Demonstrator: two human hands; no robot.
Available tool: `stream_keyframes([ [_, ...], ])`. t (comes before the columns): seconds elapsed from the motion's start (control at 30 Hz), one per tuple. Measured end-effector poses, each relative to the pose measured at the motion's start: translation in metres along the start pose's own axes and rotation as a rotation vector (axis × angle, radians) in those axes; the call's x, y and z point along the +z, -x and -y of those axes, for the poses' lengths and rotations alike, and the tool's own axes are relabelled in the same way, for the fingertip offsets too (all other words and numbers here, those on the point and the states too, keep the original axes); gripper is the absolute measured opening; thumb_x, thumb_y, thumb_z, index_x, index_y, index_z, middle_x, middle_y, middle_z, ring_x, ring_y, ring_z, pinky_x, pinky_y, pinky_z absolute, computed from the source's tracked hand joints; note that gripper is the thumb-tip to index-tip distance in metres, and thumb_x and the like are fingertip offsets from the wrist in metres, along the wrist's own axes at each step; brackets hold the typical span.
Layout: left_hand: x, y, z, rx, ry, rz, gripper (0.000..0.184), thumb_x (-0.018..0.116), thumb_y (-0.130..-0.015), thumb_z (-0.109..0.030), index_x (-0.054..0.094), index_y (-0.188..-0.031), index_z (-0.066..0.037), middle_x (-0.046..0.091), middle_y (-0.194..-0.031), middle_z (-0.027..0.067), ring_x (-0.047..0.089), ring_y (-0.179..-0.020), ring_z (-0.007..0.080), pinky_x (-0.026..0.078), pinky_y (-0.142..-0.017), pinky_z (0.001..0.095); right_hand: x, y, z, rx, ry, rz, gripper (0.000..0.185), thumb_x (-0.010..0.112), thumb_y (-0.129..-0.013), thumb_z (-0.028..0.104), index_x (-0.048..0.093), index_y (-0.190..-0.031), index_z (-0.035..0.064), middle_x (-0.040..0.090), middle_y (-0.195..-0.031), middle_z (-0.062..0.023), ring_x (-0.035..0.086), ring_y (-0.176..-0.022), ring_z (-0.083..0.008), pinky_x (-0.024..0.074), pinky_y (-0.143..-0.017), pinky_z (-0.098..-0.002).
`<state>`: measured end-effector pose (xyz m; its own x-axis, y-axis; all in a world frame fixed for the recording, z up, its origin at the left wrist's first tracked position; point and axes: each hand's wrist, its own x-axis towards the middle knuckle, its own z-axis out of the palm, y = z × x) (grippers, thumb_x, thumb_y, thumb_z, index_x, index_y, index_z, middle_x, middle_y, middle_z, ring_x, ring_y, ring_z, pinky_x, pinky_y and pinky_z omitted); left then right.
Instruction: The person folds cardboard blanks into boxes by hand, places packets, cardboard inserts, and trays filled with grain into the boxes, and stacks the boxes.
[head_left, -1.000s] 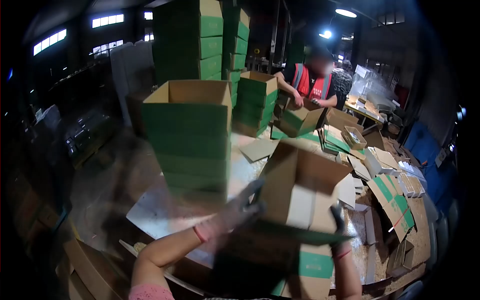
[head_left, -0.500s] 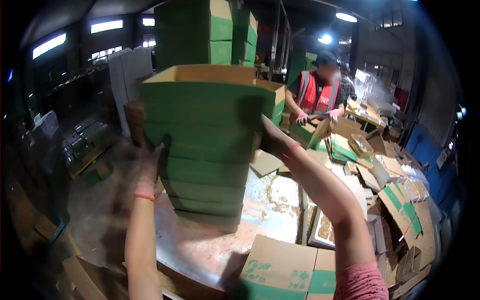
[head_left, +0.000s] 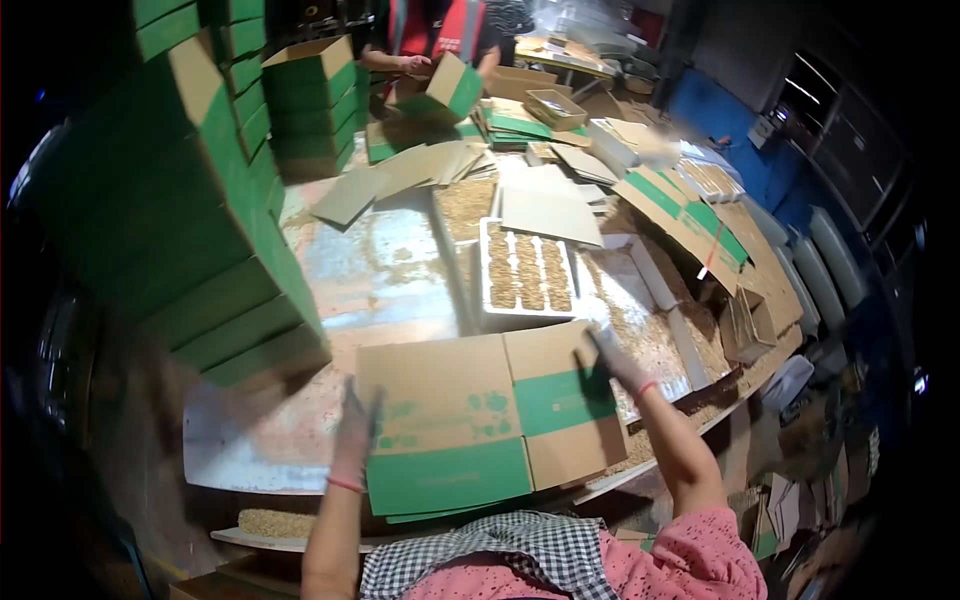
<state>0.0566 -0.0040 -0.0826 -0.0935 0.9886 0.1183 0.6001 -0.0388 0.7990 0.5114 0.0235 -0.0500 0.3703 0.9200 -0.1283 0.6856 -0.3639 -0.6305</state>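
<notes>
A flattened brown-and-green carton (head_left: 440,375) lies on the table in front of me, with green print on its panels. My left hand (head_left: 352,432), gloved, is at the carton's left edge with thumb and fingers apart. At the far right corner, my right hand (head_left: 612,362) reaches over the cardboard, also gloved, its fingers spread. Neither hand visibly grips the carton. To the left stands a tall stack of green cartons (head_left: 225,300), away from both hands.
Beyond the carton is a white foam tray (head_left: 482,270) with straw-like filling. Grey-brown card sheets (head_left: 550,212) lie behind it. A co-worker in a red vest (head_left: 460,30) handles a green box (head_left: 440,92) at the far side. More box stacks (head_left: 312,110) stand left.
Both hands have let go of the stack of green cartons, which now stands at the left. They have come down to the flattened carton, and my view has turned right and downward.
</notes>
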Motion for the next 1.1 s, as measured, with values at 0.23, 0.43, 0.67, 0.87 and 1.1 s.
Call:
stream_keyframes([
  [0.23,-0.042,0.036,-0.086,0.051,0.056,-0.539,0.086,0.072,-0.083,-0.019,0.018,-0.145,0.005,0.032,-0.146,0.0219,0.039,-0.127,0.0282,0.029,-0.108,0.0346,-0.096,0.043,0.093,-0.552,-0.868,-0.141,0.044,0.043,-0.089,0.009,0.040,-0.132,-0.0014,0.050,-0.124,-0.0111,0.047,-0.113,-0.0191,0.0359,-0.100,-0.0314],
  [0.43,-0.085,0.037,-0.257,0.745,-0.900,-0.064,0.080,0.076,-0.068,-0.048,0.049,-0.129,-0.004,0.047,-0.125,0.0188,0.041,-0.120,0.0366,0.031,-0.104,0.0472,-0.084,0.027,0.078,-0.735,-0.941,-0.093,0.051,0.045,-0.090,0.019,0.035,-0.136,-0.0003,0.042,-0.129,-0.0093,0.042,-0.119,-0.0226,0.0293,-0.106,-0.0308],
  [0.67,-0.112,-0.002,-0.267,0.358,-0.700,0.458,0.057,0.042,-0.094,-0.051,0.048,-0.123,-0.003,0.065,-0.097,0.0201,0.061,-0.095,0.0390,0.047,-0.084,0.0438,-0.101,0.099,0.116,-1.333,0.264,-0.575,0.056,0.062,-0.081,0.021,0.046,-0.132,0.0072,0.052,-0.127,-0.0117,0.044,-0.123,-0.0352,0.0135,-0.110,-0.0607],
  [0.87,-0.125,-0.021,-0.298,0.159,-0.592,0.615,0.044,0.050,-0.091,-0.035,0.054,-0.099,0.008,0.066,-0.087,0.0252,0.065,-0.086,0.0361,0.051,-0.077,0.0415,-0.136,0.062,0.093,-1.560,-0.039,-0.111,0.041,0.052,-0.086,0.022,0.049,-0.126,0.0101,0.049,-0.114,-0.0100,0.047,-0.110,-0.0285,0.0286,-0.107,-0.0480],
  [1.1,0.025,0.013,-0.300,1.447,-0.147,-0.029,0.045,0.050,-0.086,-0.032,0.051,-0.120,-0.003,0.050,-0.122,0.0253,0.050,-0.112,0.0390,0.040,-0.097,0.0503,-0.102,0.042,0.130,-1.568,0.118,-0.228,0.044,0.049,-0.092,0.024,0.043,-0.132,0.0088,0.041,-0.133,-0.0159,0.039,-0.124,-0.0326,0.0288,-0.107,-0.0479],
])
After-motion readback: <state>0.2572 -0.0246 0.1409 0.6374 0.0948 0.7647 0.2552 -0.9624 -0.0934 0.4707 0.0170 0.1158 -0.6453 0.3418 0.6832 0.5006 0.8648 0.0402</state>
